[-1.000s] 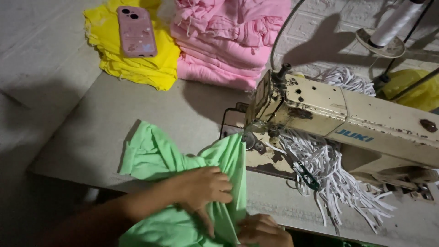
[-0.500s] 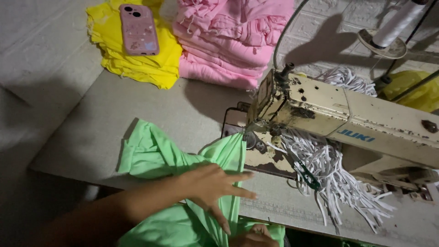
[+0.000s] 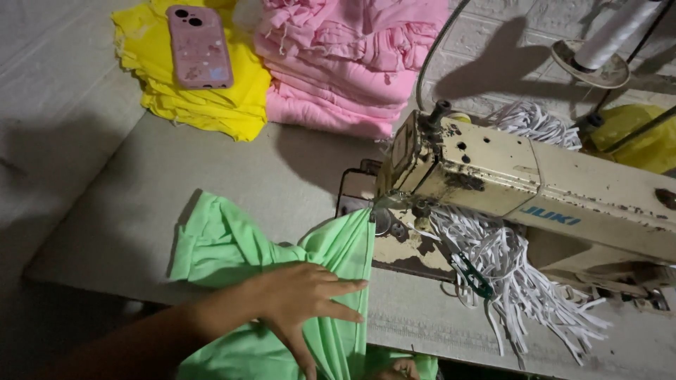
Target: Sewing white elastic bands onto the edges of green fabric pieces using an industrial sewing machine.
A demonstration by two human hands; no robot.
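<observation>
At the near edge of the counter, the green fabric lies bunched, its long axis running from my lap up and right to the needle area of the cream sewing machine, where its far corner tucks under the head. My left hand rests flat on the cloth, fingers spread wide and pointing right, pressing rather than gripping. My right hand barely shows at the bottom edge; I cannot tell whether it holds anything. The left is plainly nearer the seam line. A tangle of white strips hangs off the machine bed to the right. Far off sit a pink pile and a yellow pile carrying a pink phone. Since half a second ago, my left fingers have flattened and slid rightward along the cloth.
</observation>
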